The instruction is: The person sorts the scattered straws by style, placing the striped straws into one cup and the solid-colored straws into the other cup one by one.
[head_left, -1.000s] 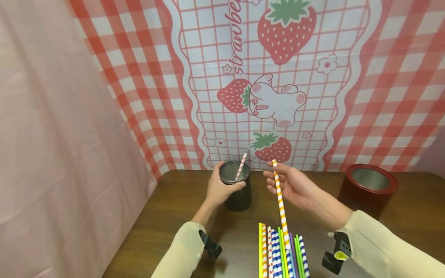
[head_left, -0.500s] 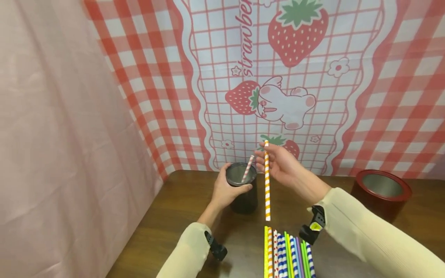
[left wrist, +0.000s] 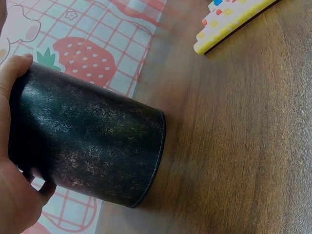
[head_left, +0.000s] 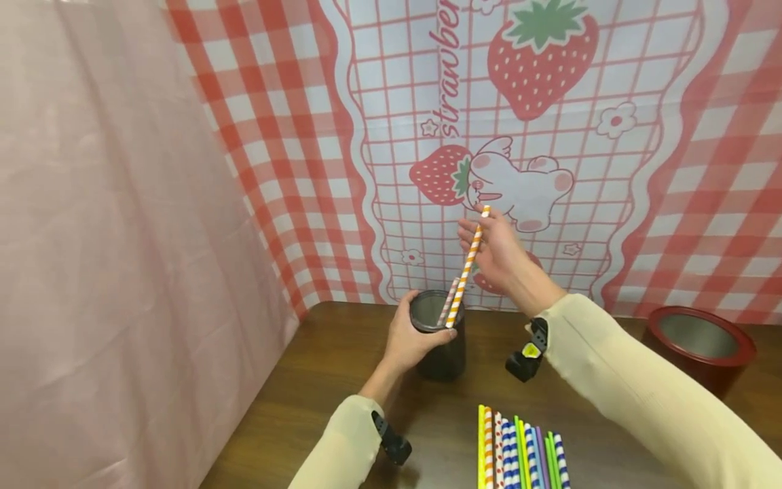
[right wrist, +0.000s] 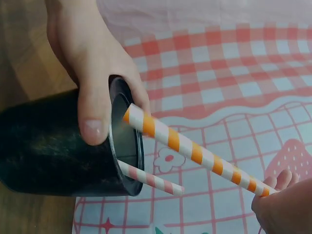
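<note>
My left hand (head_left: pixel 413 339) grips a black can (head_left: pixel 441 360) round its rim, thumb on the near side and fingers round the left. Inside leans a pink-and-white striped straw (right wrist: pixel 153 181), its upper end sticking out. Between thumb and fingertips my right hand (head_left: pixel 497 248) pinches an orange-and-white striped straw (right wrist: pixel 195 153) near its top end. That straw slants down to the can, its lower end right at the mouth in the right wrist view. In the left wrist view the can (left wrist: pixel 92 136) fills much of the frame, its base close to the table.
A row of colourful straws (head_left: pixel 522 451), plain, striped and dotted, lies on the wooden table (head_left: pixel 293 407) at the front. A red can (head_left: pixel 696 339) with a wide rim stands at the right. Behind hangs a strawberry-print cloth (head_left: pixel 391 156), with a pink curtain (head_left: pixel 122 238) at the left.
My right hand has lifted the orange-and-white straw up from over the row and carried it left, its lower end now at the black can's mouth. The left hand keeps its grip on the can.
</note>
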The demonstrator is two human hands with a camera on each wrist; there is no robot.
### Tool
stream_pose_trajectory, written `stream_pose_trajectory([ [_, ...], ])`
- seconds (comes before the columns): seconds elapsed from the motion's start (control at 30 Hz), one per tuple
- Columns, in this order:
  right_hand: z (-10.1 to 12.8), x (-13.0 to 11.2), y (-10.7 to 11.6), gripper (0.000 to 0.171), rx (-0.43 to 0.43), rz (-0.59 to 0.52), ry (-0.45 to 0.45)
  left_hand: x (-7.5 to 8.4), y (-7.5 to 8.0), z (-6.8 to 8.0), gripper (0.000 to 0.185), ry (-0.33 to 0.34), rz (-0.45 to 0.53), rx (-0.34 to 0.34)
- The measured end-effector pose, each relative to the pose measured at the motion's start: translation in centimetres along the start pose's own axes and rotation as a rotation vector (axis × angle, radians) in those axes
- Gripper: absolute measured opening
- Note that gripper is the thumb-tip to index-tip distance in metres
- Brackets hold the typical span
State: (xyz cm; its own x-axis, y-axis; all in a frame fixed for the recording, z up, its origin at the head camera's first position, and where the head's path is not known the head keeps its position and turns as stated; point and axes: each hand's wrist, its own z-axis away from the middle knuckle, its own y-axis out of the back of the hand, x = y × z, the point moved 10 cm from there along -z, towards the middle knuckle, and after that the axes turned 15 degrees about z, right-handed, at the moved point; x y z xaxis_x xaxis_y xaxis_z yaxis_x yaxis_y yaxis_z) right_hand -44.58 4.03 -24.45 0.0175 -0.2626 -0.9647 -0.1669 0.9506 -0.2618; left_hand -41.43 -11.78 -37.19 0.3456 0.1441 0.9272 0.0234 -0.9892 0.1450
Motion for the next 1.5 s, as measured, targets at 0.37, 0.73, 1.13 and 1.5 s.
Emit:
stream_pose_trajectory([
  [0.37, -0.7, 1.2, 1.4, 0.049, 0.061, 0.042, 0.050, 0.2, -0.6, 0.1, 0.099, -0.009, 0.012, 0.004],
  [0.73, -0.6, 5.3, 2.3, 0.050, 0.091, 0.102, 0.011, 0.1, -0.8, 0.1, 0.099, -0.008, 0.032, 0.014],
  [1.13, -0.3, 9.1, 2.3, 0.048, 0.099, 0.208, -0.049, -0.2, -0.6, 0.1, 0.099, -0.003, 0.021, 0.013],
  [1.5, 0.6, 9.7, 2.7, 0.049, 0.031, 0.210, -0.068, 0.1, 0.1, -0.1, 0.099, -0.008, 0.030, 0.025],
])
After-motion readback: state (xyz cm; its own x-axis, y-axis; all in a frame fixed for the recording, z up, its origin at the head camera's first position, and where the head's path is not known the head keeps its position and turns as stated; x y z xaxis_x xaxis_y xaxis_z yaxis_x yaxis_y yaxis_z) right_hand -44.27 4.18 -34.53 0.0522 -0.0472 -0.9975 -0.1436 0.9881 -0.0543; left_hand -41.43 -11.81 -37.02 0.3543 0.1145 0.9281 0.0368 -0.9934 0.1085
